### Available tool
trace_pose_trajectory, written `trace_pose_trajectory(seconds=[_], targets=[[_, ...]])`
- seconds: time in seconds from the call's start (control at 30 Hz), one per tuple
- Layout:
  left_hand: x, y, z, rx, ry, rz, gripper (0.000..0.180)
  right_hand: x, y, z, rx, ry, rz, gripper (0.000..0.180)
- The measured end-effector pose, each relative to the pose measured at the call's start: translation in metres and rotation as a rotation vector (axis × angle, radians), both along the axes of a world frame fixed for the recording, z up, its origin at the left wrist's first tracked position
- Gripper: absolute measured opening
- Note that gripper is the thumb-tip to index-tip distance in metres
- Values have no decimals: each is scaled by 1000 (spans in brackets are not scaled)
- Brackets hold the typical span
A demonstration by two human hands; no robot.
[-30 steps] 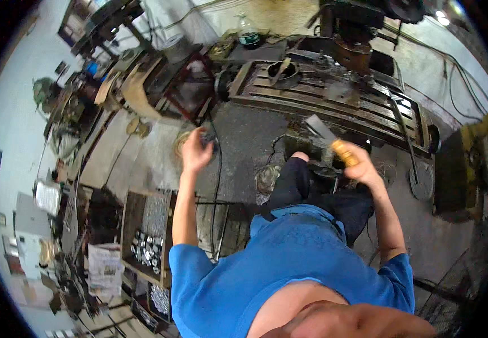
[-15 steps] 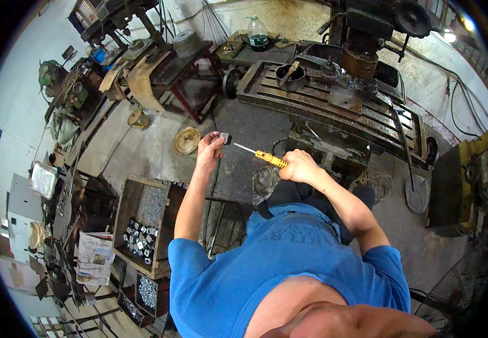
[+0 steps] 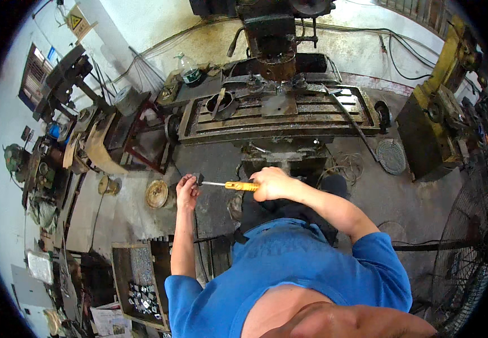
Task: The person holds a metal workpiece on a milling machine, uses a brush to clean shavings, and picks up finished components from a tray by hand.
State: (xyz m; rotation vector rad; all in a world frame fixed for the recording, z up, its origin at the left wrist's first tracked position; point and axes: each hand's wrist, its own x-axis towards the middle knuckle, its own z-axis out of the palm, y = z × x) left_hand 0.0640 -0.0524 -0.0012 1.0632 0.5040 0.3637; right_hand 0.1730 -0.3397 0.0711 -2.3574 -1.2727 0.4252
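I see my right hand [image 3: 271, 184] wrapped tight around the yellow handle of a screwdriver [image 3: 234, 185]. All the fingers are curled shut on the handle. The thin metal shaft of the screwdriver sticks out to my left, lying almost flat. Its tip meets a small dark metal piece [image 3: 199, 178] that my left hand [image 3: 186, 190] holds. The fingers of that hand are pinched closed around the little piece, up near the fingertips. Both hands are held up in the air in front of my blue shirt [image 3: 289, 270], close to each other, with the screwdriver between them. Just past my hands stands a big old metal machine [image 3: 280, 107] with a long flat table with grooves in it. A green bottle [image 3: 188, 70] stands on the far left end of the machine. Down on the grey floor [image 3: 413, 197], to the left of my left hand, lies a round rusty disc [image 3: 157, 193]. Near my left elbow there is a wooden box [image 3: 140, 284] with lots of small shiny metal bits inside. On the right side stands a yellow machine [image 3: 446, 112], well apart from my hands.
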Motion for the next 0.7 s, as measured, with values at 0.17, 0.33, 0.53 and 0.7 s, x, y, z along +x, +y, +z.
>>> trace_pose_trajectory(seconds=[0.17,0.33,0.53,0.7], targets=[[16,-1,14,122,28,3,19,83,-74,35,-148,-394,-481,29],[29,-11,16,242,8,-50,18,168,-66,25,-293,-348,-639,32],[53,-32,40,287,110,-115,18,190,-61,25,-304,-247,-685,38],[120,-50,44,428,78,-355,16,192,-95,26,-254,-173,-752,39]])
